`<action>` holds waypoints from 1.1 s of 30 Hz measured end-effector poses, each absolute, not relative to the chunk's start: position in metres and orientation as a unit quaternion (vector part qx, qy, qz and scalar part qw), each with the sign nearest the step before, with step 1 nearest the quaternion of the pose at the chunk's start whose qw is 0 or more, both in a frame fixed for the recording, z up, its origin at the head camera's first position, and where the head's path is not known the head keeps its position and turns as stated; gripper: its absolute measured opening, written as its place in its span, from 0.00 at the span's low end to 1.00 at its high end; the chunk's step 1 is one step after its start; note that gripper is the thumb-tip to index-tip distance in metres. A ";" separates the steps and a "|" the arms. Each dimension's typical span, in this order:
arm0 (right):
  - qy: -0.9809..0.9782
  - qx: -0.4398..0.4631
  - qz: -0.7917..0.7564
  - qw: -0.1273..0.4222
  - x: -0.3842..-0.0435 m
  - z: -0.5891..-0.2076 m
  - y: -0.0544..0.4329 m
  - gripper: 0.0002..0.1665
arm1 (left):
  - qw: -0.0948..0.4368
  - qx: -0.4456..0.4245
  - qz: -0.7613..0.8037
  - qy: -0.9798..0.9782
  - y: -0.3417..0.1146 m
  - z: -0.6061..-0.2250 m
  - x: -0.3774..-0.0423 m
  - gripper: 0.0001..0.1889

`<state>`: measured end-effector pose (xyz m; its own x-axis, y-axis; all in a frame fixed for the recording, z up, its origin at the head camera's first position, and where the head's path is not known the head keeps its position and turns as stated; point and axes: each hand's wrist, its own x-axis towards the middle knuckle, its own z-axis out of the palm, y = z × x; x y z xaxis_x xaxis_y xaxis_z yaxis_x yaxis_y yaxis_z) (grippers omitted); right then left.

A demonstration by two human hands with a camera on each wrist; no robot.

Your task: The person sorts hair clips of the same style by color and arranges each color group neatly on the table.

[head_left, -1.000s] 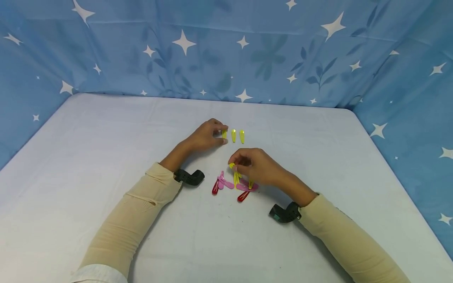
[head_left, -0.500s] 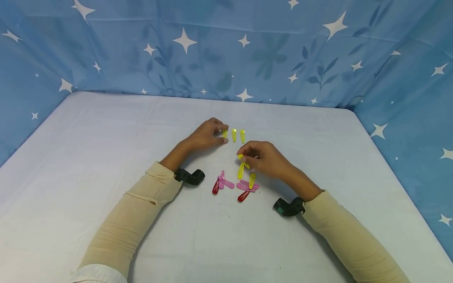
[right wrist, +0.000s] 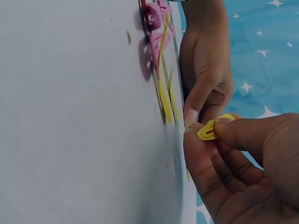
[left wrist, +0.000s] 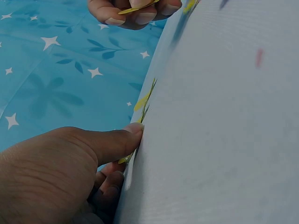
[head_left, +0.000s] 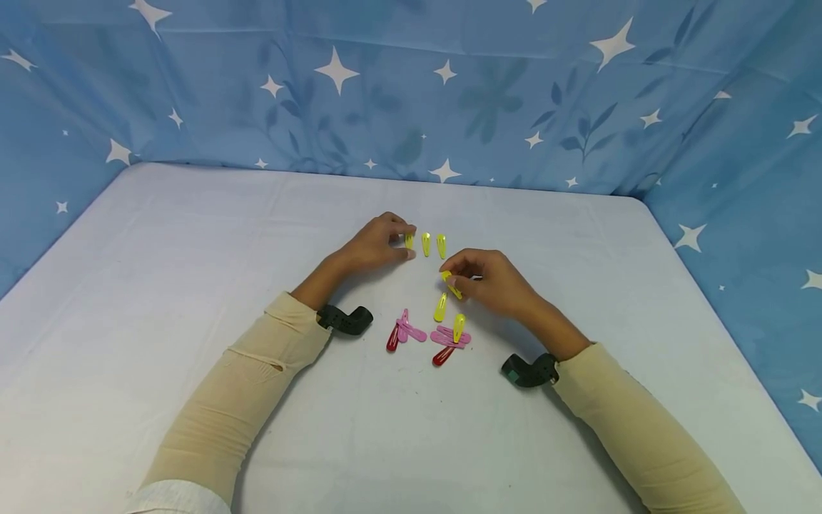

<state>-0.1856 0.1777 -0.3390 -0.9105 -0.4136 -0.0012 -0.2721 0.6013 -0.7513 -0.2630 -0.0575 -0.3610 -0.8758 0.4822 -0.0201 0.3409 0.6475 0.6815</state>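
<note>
In the head view, my left hand (head_left: 379,246) holds a yellow snap hair clip (head_left: 409,241) between thumb and forefinger on the table. To its right lie two more yellow clips, a middle one (head_left: 426,244) and a right one (head_left: 441,245), forming an upright row. My right hand (head_left: 491,282) pinches another yellow hair clip (right wrist: 209,130) by thumb and fingertips, nearer to me than the row. Just below that hand lies a loose yellow clip (head_left: 439,308). One more yellow clip (head_left: 459,328) rests across pink clips (head_left: 443,340).
A second cluster of pink clips (head_left: 411,331) lies to the left, with a red clip (head_left: 392,339) beside it. Another red clip (head_left: 442,356) sits at the near side of the right cluster. A starry blue curtain (head_left: 411,93) borders the white table (head_left: 289,428).
My right hand has moved up and right, away from the clusters, with a yellow clip. Another yellow clip has shifted off the cluster onto the table. My left hand stays in place.
</note>
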 end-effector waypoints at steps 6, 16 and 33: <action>0.887 -0.193 -0.413 0.076 -0.191 -0.337 0.179 0.10 | 0.101 0.228 0.357 0.900 -0.058 -0.361 -0.264 0.28; 0.891 -0.165 -0.421 0.052 -0.215 -0.337 0.185 0.11 | 0.104 0.216 0.343 0.908 -0.057 -0.362 -0.263 0.29; 0.894 -0.114 -0.430 0.054 -0.240 -0.336 0.182 0.14 | 0.095 0.226 0.345 0.906 -0.056 -0.361 -0.262 0.28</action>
<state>-0.2401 0.1815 -0.3355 -0.9682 -0.2502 0.0009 -0.1571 0.6050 -0.7806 -0.2620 -0.0559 -0.3610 -0.8799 0.4749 -0.0163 0.3438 0.6599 0.6681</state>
